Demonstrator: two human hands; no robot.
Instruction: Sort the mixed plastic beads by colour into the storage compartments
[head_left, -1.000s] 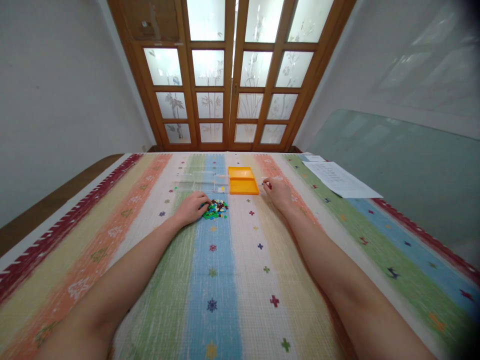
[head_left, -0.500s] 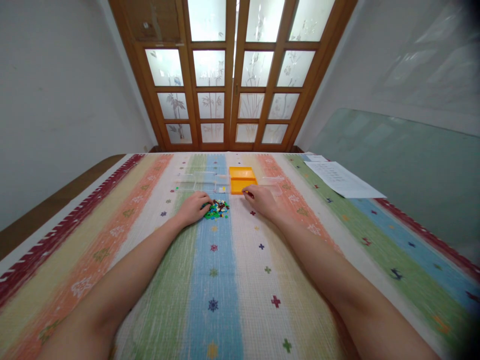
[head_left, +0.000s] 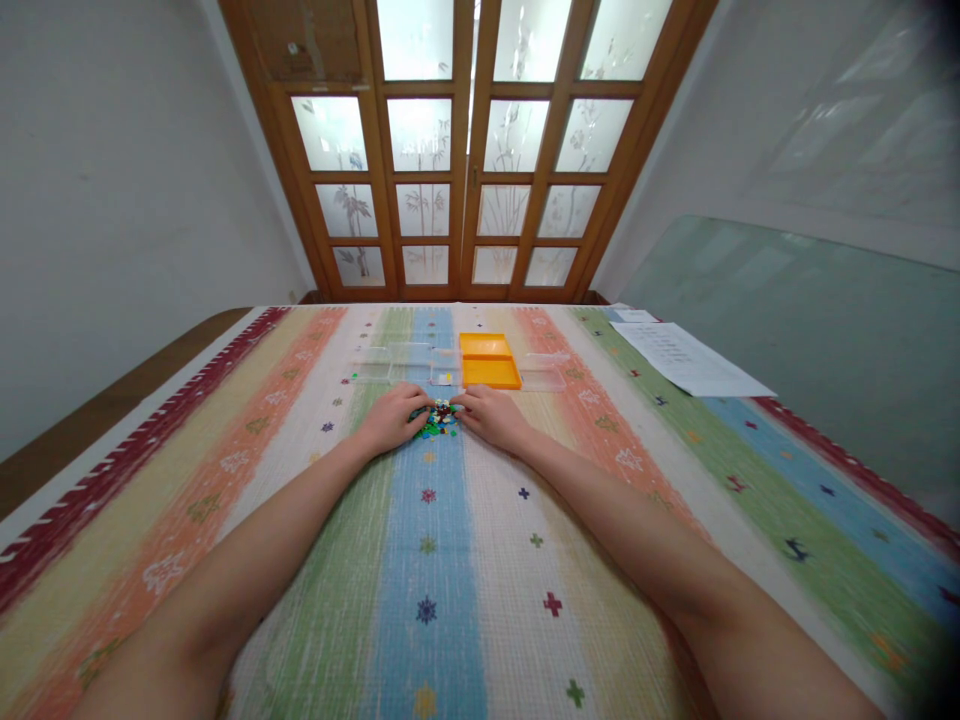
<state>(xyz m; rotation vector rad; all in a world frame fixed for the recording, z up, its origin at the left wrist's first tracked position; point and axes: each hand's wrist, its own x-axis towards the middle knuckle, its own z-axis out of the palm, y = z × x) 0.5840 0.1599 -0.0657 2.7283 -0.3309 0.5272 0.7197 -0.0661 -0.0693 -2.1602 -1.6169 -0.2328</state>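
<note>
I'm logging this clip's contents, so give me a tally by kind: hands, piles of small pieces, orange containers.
Hands: 2 (left hand, right hand)
Pile of small pieces: 1
Orange container: 1
Total: 4, with the pile counted as one; its pieces are too small to count singly.

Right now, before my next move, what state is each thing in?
Piece pile: loose, mixed colours.
Left hand: curled at the pile's left edge; grip hidden.
Right hand: curled at the pile's right edge; grip hidden.
Orange case: open, lying flat.
Left clear tray: flat, small bits showing at both ends.
Right clear tray: flat.
Tablecloth: spread out.
Paper sheet: flat, at the right.
Glazed doors: closed-looking, bright slit near the top.
</note>
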